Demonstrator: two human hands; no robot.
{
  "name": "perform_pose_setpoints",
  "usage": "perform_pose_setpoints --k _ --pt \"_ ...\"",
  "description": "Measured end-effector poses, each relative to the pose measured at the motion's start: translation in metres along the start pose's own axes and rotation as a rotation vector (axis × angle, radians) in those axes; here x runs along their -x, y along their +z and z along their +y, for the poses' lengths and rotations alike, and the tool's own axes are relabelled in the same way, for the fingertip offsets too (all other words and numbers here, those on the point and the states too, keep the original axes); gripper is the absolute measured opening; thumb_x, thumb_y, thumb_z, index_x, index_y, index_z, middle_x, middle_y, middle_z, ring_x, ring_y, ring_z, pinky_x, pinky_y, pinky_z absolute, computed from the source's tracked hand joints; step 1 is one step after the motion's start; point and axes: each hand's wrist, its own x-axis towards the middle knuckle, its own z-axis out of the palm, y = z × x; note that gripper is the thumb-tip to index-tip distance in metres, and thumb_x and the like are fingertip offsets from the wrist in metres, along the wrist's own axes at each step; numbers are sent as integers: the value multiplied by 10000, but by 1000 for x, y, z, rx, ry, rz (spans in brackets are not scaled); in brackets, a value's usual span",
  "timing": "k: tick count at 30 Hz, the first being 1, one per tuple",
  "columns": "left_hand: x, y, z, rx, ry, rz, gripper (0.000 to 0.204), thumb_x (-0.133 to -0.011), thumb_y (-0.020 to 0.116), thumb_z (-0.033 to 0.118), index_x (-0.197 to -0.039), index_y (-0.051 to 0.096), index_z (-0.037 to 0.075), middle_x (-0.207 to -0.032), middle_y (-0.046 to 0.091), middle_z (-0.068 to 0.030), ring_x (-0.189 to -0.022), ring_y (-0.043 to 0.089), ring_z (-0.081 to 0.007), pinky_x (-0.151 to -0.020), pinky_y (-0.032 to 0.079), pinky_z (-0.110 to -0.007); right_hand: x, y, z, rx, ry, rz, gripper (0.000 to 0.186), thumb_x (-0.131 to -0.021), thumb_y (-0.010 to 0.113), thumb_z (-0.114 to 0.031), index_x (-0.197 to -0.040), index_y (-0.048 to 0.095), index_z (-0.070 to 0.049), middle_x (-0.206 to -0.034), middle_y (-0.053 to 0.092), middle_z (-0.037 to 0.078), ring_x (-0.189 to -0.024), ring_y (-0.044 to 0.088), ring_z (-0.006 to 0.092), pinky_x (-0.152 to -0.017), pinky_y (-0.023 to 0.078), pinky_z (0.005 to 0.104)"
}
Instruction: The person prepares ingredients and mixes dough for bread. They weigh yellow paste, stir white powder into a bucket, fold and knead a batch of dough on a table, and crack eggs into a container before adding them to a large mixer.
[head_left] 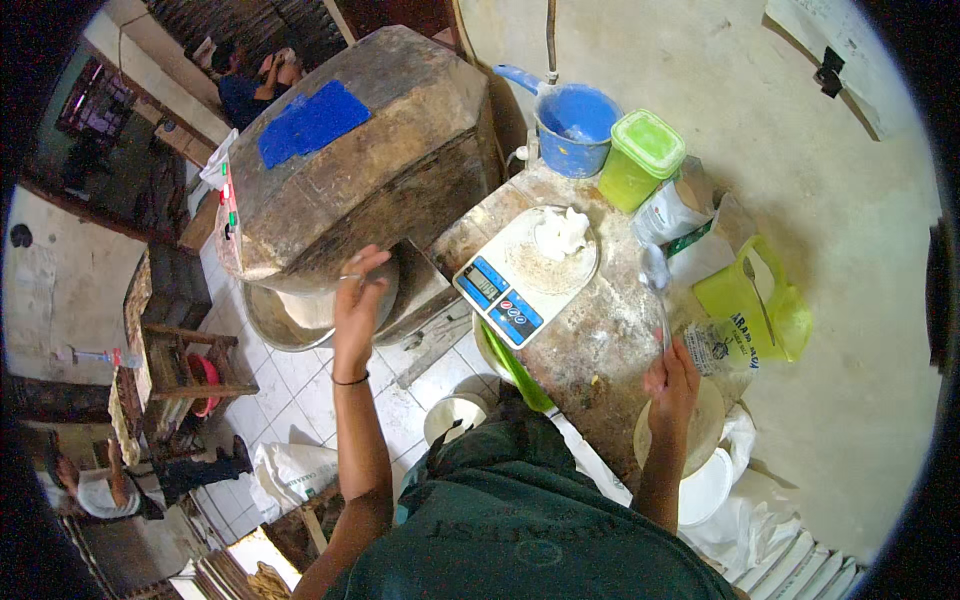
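Spoon (655, 272) extends beyond right hand (673, 382), bowl outermost.

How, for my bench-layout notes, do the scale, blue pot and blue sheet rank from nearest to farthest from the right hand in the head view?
From the right hand:
1. Scale, on the table, to its left
2. Blue pot, at the table's far end
3. Blue sheet, upper left, on the large box

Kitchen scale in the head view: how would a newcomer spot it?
On the flour-dusted table, look between the person's left hand and right hand. The flat white scale lies there; only it has a blue button panel and a white lump on top.
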Motion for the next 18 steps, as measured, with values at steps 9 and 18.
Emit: perform_pose_setpoints --k 9,18 --pt "-15 72 32 -358 255 -201 352 -750 543 65 -1102 533 63 -1267 379 -166 -1177 354 -323 -968 287 -387 -73 15 -6 552 -311 -146 293 -860 420 -157 -1089 529 -12 -587 406 -23 -504 371 73 -455 323 231" --pt "-21 67 25 -454 239 -146 363 -774 551 114 -1134 522 73 -1271 373 -163 -1174 358 -325 -969 295 -396 -76 17 -8 472 -110 -144 353 -821 422 -159 -1120 513 4 -613 438 -8 -503 387 89 -465 337 245"
